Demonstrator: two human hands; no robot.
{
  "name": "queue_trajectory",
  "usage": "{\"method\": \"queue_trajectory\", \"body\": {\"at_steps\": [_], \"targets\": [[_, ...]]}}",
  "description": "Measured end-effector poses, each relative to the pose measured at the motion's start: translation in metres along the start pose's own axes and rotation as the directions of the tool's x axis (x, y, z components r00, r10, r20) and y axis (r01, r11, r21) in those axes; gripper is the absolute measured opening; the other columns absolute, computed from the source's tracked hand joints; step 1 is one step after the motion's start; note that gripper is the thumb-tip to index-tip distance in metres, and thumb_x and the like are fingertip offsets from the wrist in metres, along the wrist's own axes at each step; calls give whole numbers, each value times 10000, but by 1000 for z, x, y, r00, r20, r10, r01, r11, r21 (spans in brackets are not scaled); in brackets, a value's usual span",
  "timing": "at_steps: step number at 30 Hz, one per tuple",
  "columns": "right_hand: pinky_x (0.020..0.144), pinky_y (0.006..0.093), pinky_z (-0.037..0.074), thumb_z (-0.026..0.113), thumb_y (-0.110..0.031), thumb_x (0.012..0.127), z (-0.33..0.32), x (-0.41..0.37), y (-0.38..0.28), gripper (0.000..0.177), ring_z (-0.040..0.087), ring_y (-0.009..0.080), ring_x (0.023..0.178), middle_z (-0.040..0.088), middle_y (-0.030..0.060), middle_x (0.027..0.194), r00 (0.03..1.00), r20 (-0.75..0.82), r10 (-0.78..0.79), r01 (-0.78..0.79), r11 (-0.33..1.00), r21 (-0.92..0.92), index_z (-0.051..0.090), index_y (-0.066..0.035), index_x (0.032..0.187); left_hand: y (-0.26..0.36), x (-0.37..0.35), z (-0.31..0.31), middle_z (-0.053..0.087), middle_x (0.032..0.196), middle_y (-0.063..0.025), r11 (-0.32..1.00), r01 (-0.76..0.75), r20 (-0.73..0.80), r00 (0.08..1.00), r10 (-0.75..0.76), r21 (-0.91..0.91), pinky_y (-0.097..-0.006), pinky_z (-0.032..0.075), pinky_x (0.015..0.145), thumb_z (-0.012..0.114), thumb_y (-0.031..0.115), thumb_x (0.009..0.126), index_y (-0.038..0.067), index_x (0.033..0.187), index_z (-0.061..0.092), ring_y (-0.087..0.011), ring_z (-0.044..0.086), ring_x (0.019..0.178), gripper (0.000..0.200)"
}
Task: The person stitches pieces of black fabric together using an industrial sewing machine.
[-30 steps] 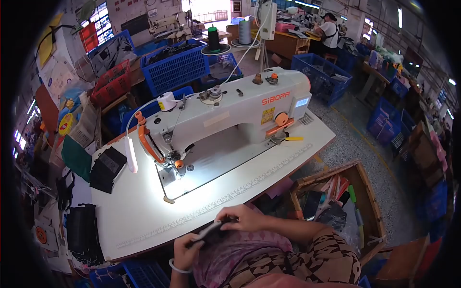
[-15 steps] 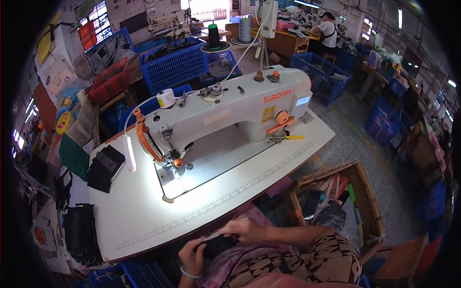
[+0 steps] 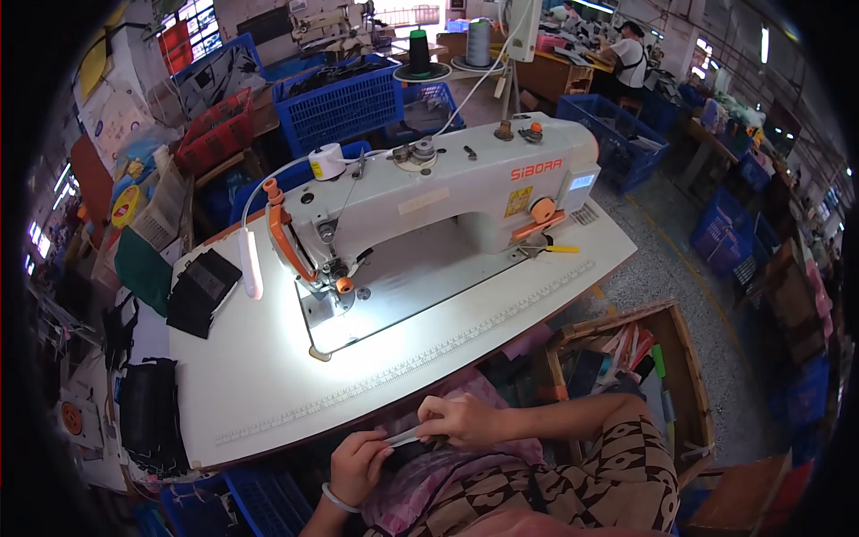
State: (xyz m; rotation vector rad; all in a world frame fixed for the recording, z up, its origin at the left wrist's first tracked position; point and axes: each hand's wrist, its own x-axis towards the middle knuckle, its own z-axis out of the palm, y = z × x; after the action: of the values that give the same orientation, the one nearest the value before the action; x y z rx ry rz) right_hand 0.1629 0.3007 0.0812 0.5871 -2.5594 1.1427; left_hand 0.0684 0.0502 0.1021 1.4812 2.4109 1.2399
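My left hand (image 3: 360,465), with a pale band on the wrist, pinches one end of a narrow whitish strip (image 3: 404,437). The strip's other end is in the closed fingers of my right hand (image 3: 460,421). Dark fabric shows just under the strip, mostly hidden by my hands and lap. Both hands are over my lap, just off the front edge of the white sewing table (image 3: 268,394). On that table stands a sewing machine (image 3: 438,192), its lamp lighting the needle area.
Black fabric pieces (image 3: 204,291) and a stack of black pieces (image 3: 150,416) lie at the table's left. Small snips with a yellow handle (image 3: 562,250) rest by the machine. A wooden drawer (image 3: 689,376) of odds and ends is at right. A person (image 3: 629,63) works far behind.
My hands have shifted slightly, with the left moving up and left. Less black fabric shows between them, and the whitish strip lies straighter. The whole view has tilted a little.
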Motion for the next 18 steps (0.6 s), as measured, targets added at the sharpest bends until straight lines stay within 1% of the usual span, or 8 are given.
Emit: {"method": "queue_trajectory", "body": {"at_steps": [3,5,6,8,9,10,15,18], "targets": [[633,365,534,739,-127,885,-5,6,8,99,677,282,717,672,93,922,993,99,59,-69,993,99,717,-55,949,1,6,-4,677,954,-161,996,68,113,992,-60,-62,-360,539,744,724,61,865,3,893,678,-340,674,853,79],[647,362,532,744,-134,891,-2,7,8,111,678,279,729,677,107,903,977,202,73,-115,972,204,722,-40,946,4,5,-7,643,908,-158,977,180,219,964,-151,-118,-376,520,717,701,90,897,4,881,662,-349,646,821,96],[637,355,530,754,-126,884,-1,9,9,110,680,263,721,684,115,874,972,192,133,-172,965,199,731,-37,944,1,9,-10,623,880,-155,962,238,265,944,-196,-136,-385,508,700,689,104,914,5,873,654,-350,630,800,113],[628,347,528,764,-118,876,0,16,13,110,681,247,713,692,123,846,963,219,158,-209,951,229,739,-34,942,-9,11,-14,603,849,-143,975,210,261,947,-186,-69,-391,490,672,703,109,909,10,894,665,-338,611,764,107],[619,344,530,776,-108,866,-2,19,11,127,674,244,684,693,117,824,978,117,174,-202,935,293,748,-44,972,-7,13,-18,603,849,-143,964,261,247,939,-240,-55,-391,490,672,703,109,909,10,894,665,-338,611,764,107],[611,342,531,788,-99,856,-3,23,8,155,667,241,655,694,111,802,979,16,205,-197,914,354,757,-54,1001,-4,16,-20,602,838,-141,971,229,196,958,-212,-73,-390,489,666,712,105,903,14,898,669,-327,612,753,101],[601,306,512,796,-78,857,-24,58,-3,218,635,150,639,683,76,775,964,-25,266,-235,888,395,743,-63,1068,5,46,-43,601,800,-136,984,164,3,986,-164,-74,-380,481,634,786,143,849,18,885,683,-288,603,700,166],[598,249,461,774,-92,893,-36,93,1,245,545,69,622,652,-3,762,960,-6,279,-260,903,342,718,-65,1130,2,80,-58,610,752,-134,988,152,-91,985,-149,29,-376,476,611,843,200,793,10,863,693,-279,591,658,252]]}}
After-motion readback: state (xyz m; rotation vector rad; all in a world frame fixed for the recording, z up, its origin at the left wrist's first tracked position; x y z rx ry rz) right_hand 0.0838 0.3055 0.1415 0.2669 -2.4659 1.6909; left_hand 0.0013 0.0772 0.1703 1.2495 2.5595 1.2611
